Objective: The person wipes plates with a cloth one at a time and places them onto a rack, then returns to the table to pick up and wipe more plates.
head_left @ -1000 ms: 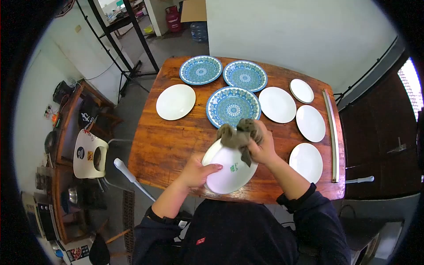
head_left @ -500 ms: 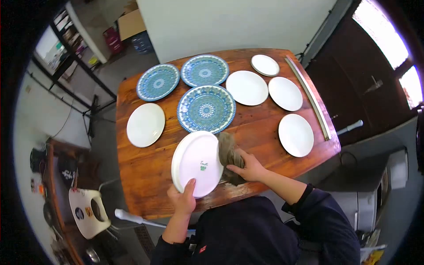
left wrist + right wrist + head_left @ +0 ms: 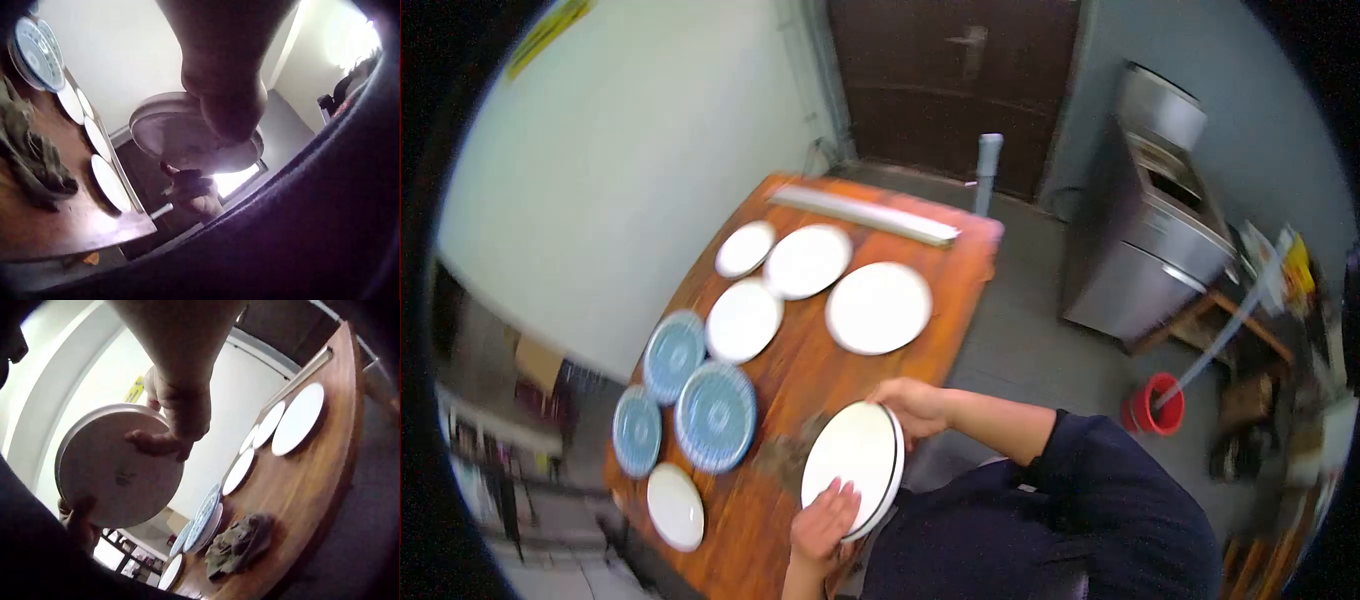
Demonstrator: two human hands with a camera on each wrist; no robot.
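Two stacked white plates are held over the table's near edge, with a dark gap between their rims. My left hand grips them at the near left, fingers over the upper face; in the right wrist view its thumb lies against the underside. My right hand holds the far right rim, with fingers under the plates in the right wrist view. A crumpled grey-brown cloth lies on the wooden table, partly hidden behind the plates in the head view.
Several blue patterned plates lie on the table at left, a white plate near them. More white plates lie farther back, before a long pale strip. A red bucket stands on the floor at right.
The head view has swung right. My right hand has let go of the cloth and taken hold of the plates. The plates have been turned over; their green-marked underside no longer faces up.
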